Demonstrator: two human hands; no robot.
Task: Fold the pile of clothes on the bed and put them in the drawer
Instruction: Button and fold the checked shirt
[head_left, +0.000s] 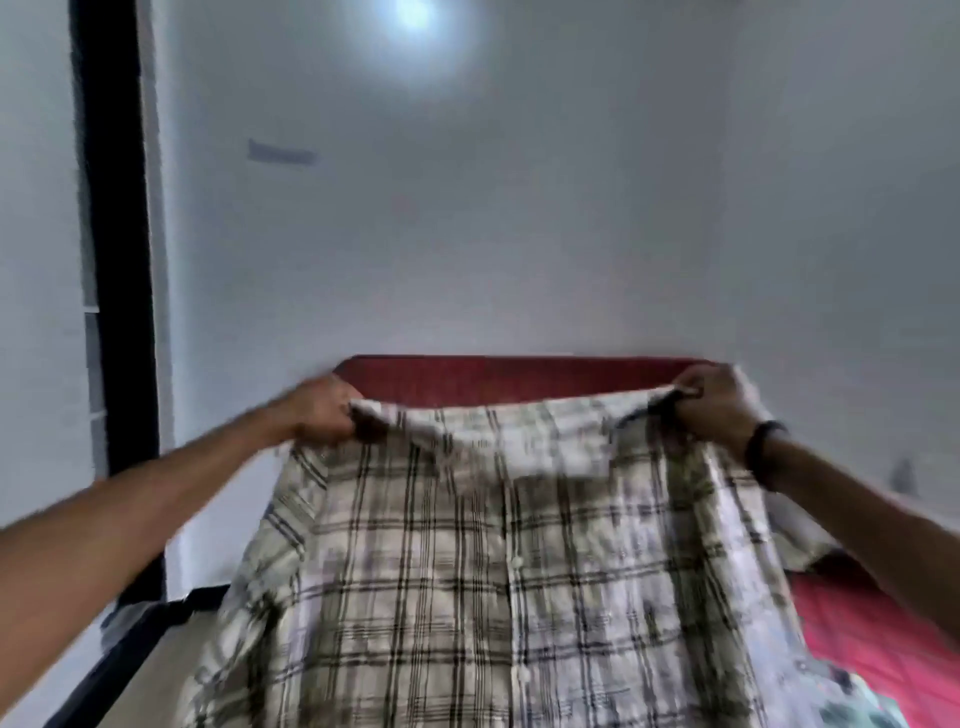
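Both hands, left (324, 410) and right (719, 405), are gripping the shirt (467, 571) at its shoulders (unfolded); folding is barely starting, no drawer showing.

One head-worn view, looking forward over the outstretched arms

The camera sits at the person's head and faces ahead rather than steeply down, so wall fills the frame above the hands. The left hand (324, 410) and right hand (719, 405) appear near mid-height, close to the lens, with the plaid shirt (498, 571) hanging below them to the bottom edge. The red headboard (493, 376) lies just beyond the hands. The picture is motion-blurred.
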